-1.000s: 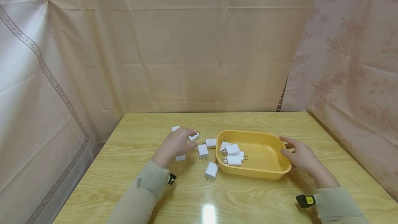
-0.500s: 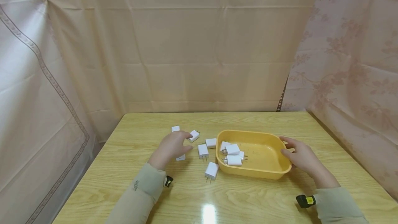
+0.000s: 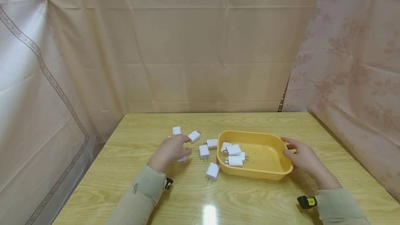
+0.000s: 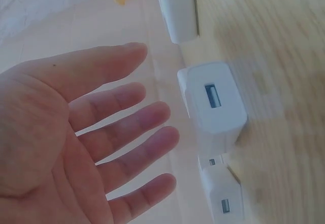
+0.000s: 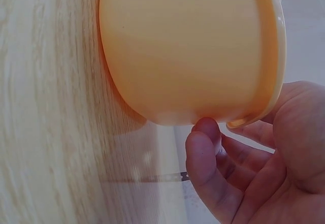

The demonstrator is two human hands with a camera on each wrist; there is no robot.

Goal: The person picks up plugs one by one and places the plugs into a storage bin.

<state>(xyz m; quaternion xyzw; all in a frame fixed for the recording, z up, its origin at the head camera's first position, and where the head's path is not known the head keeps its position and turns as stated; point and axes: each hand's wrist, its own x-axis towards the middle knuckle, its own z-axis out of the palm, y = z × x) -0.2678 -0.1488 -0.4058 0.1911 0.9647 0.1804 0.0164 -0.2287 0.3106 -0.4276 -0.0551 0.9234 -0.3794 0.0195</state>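
- Nearest us, a pale khaki fabric sleeve [image 3: 342,206] on the right carried a black wrist-worn device [image 3: 307,202] above a yellow wood-grained table [image 3: 250,204].
- The right hand [image 3: 302,155] gripped the right end of a yellow, rounded-rectangular plastic tray [image 3: 254,174], fingers curled against its outer wall.
- Just beside the tray's left front corner we saw a white, block-shaped plastic charger [image 3: 213,171], metal prongs toward us.
- Inside the tray's left part we counted at least four heaped white chargers [image 3: 235,161].
- The left hand [image 3: 170,150] was spread, thumb and fingers apart, near another charger with a rectangular port [image 4: 216,99]; it hid some of the tabletop, so we could not tell how many chargers lay there.
- Farther back we found two more loose white chargers [image 3: 194,136].
- Behind everything hung a creased beige curtain [image 3: 200,51].
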